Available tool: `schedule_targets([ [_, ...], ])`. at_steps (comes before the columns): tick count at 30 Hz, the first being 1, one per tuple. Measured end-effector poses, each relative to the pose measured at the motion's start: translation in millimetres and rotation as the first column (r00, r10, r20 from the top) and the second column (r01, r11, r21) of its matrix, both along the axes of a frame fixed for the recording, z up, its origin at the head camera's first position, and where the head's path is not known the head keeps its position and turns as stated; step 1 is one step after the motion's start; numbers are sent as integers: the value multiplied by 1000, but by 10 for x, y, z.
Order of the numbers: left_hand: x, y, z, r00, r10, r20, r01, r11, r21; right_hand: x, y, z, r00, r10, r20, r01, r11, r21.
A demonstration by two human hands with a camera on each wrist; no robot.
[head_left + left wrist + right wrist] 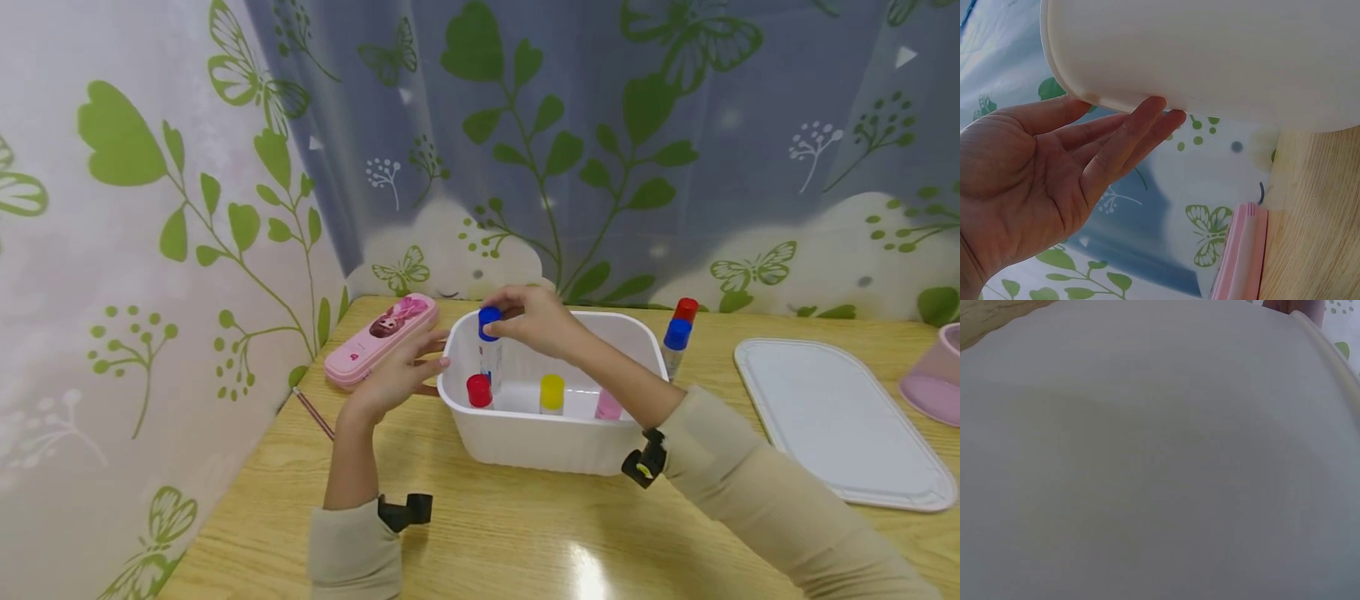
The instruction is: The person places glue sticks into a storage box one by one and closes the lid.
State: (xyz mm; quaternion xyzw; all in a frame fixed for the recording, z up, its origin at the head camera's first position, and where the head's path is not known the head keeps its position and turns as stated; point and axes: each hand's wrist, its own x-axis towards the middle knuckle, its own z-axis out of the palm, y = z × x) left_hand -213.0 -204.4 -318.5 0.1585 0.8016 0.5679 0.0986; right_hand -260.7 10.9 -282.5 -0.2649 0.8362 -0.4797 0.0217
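A white plastic bin (551, 446) stands on the table. My right hand (542, 321) reaches over it and pinches a blue-capped glue stick (490, 354) by its cap, upright near the left end inside. Red-capped (480, 392), yellow-capped (552, 393) and pink-capped (608, 406) sticks also show in the bin, their lower parts hidden by the front wall. At the bin's left end is my left hand (393, 375), fingers extended. In the left wrist view, the fingertips of the left hand (1054, 162) touch the rim. The bin's wall (1160, 456) fills most of the right wrist view.
A pink pencil case (375, 342) lies at the back left, with a thin pencil (313, 414) before it. Right of the bin stand a blue-capped stick (677, 337) and a red-capped one (687, 307). Further right are a white lid (840, 417) and a pink container (937, 383).
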Motion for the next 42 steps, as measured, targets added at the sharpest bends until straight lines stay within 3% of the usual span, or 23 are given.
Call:
schedule_targets([
  [8,-2,-8,-8,1000,-6,-2,6,1000,-1,9,-8,-45,1000,-1,28,0,1000,17],
  [15,10,2,-25,1000,-12,-6,12,1000,10,-3,5,-191,998,-13,60,12,1000,23],
  [20,4,5,-34,1000,-13,-12,13,1000,5,-6,-17,-273,999,16,34,-17,1000,12],
  [29,-10,-4,-23,1000,-17,-12,17,1000,16,-15,-62,-368,997,69,-15,-68,994,88],
  [42,-13,-17,-21,1000,-20,-9,20,1000,7,-27,-48,-365,993,109,-40,-102,984,148],
])
